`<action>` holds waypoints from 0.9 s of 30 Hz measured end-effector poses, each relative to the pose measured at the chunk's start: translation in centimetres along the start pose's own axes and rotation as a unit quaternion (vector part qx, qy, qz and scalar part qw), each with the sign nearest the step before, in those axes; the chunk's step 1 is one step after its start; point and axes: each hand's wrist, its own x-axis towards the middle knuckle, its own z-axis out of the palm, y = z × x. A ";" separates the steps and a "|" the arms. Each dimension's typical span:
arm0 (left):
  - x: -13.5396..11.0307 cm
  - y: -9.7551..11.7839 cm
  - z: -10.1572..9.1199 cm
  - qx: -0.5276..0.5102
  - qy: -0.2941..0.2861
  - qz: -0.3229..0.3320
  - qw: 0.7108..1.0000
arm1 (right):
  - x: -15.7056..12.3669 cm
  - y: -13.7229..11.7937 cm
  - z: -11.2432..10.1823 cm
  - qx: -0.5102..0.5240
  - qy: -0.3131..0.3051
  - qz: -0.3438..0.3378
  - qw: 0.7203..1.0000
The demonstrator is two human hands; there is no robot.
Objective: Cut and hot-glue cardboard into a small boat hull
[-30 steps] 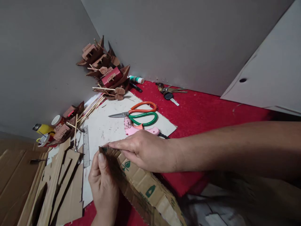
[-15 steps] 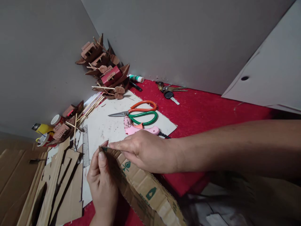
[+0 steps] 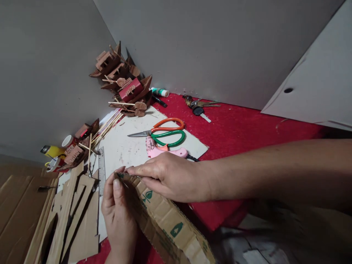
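Observation:
Both hands grip a folded cardboard piece with green printed symbols; its two long sides meet at a point near my fingers. My left hand pinches that pointed end, thumb on the near side. Across the upper edge, my right hand holds the other side with fingers stretched toward the tip and thumb beneath. Just beyond my right hand lie a pink glue gun, partly covered by it, and scissors with orange and green handles.
Several brown model boats stand by the wall. Cut cardboard strips, a clear ruler and thin sticks lie to the left. Red cups are farther left. Keys and a glue stick rest on the red cloth.
My hands keep their grip on the cardboard's pointed end, with only a slight shift of the fingers. The view has moved a little, so the background sits slightly farther right.

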 end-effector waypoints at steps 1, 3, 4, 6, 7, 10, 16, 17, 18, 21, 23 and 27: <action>0.0 0.1 0.1 -0.003 -0.001 0.000 1.000 | 0.0 0.1 0.0 0.006 -0.002 -0.004 1.000; 0.0 0.1 0.1 -0.011 -0.002 0.000 1.000 | 0.0 0.2 0.1 0.012 -0.005 -0.012 1.000; 0.0 0.2 0.1 -0.015 -0.003 0.002 1.000 | 0.0 0.3 0.1 0.014 -0.006 -0.016 1.000; 0.0 0.1 0.1 -0.027 -0.005 0.008 1.000 | 0.0 0.4 0.1 0.021 -0.005 -0.026 0.999; 0.1 0.1 0.1 -0.033 -0.009 0.010 0.999 | 0.0 0.5 0.2 0.029 -0.003 -0.031 0.999; 0.1 0.0 0.1 -0.047 -0.021 0.005 0.999 | 0.0 0.7 0.3 0.062 0.015 -0.048 0.997; -0.2 0.1 0.0 -0.034 -0.024 0.009 0.999 | -0.1 0.7 0.4 0.109 0.037 -0.072 0.991; -0.3 0.1 0.0 -0.020 -0.020 0.009 1.000 | -0.1 0.7 0.4 0.109 0.034 -0.062 0.992; -0.4 0.2 -0.1 -0.009 -0.017 0.005 1.000 | -0.1 0.6 0.3 0.110 0.030 -0.049 0.992; -0.5 0.3 -0.3 -0.024 -0.028 -0.008 0.999 | 0.0 0.2 0.0 0.132 0.007 -0.011 0.991; -0.6 0.2 -0.3 -0.051 -0.039 -0.004 0.998 | 0.2 -0.1 -0.3 0.161 -0.005 -0.001 0.987; -0.5 0.2 -0.4 -0.082 -0.049 -0.021 0.995 | 0.4 -0.6 -1.0 0.180 -0.016 0.010 0.983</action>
